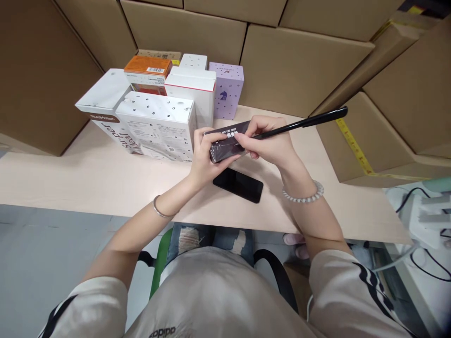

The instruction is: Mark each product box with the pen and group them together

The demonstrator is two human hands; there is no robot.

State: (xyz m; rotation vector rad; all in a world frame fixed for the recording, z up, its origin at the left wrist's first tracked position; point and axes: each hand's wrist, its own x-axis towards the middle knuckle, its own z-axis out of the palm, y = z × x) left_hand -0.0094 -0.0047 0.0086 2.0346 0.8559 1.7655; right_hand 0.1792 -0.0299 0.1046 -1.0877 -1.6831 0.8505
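Dark and glossy, the slim rectangular snack box (228,141) printed NUT OAT CRISP is lifted just above the pale wooden tabletop (88,178), dead centre, and both hands are on it. Left hand (202,157) takes it from nine o'clock, thumb over the top edge and fingers curled beneath, closed firmly around that end. Right hand (269,143) comes in from three o'clock, fingers pinched together around a long thin black rod (306,122) whose free end points off to two o'clock. The working end is tucked under the fingertips, right at the box's top face, though whether it actually touches is hidden. By the look of it, this is the stage of working the rod's tip at the wrapper or label. A next move calls for the left hand to hold the box steady while the tip is guided with light force. At six o'clock from the box, a flat black smartphone (238,184) lies on the table, apart from both hands. At ten o'clock stands a cluster of white cardboard cartons (158,124), an orange-topped box (148,68) and a lilac spotted box (227,89). Brown corrugated shipping boxes (303,65) wall in the back.
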